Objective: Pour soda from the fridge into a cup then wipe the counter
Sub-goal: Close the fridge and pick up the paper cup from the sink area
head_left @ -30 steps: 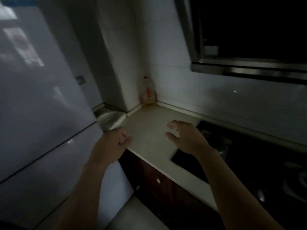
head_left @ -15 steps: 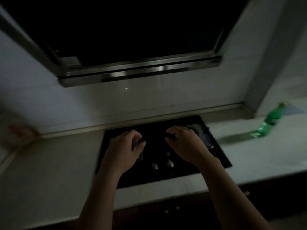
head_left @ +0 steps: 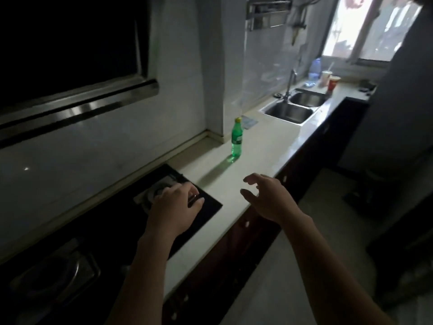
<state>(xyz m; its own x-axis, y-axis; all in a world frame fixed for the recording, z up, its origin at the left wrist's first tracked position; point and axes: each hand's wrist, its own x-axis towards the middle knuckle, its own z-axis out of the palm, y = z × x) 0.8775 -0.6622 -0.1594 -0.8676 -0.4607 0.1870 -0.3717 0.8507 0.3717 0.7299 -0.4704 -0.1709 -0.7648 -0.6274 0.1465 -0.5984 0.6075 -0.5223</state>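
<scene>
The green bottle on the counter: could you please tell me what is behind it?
Behind the green bottle, a pale flat sheet lies on the counter, with the sink beyond. The bottle's neck may hide its edge.

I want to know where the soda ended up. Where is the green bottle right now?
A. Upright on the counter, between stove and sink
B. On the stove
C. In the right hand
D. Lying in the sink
A: the green bottle stands upright on the pale counter, past the stove and short of the sink, apart from the right hand.
</scene>
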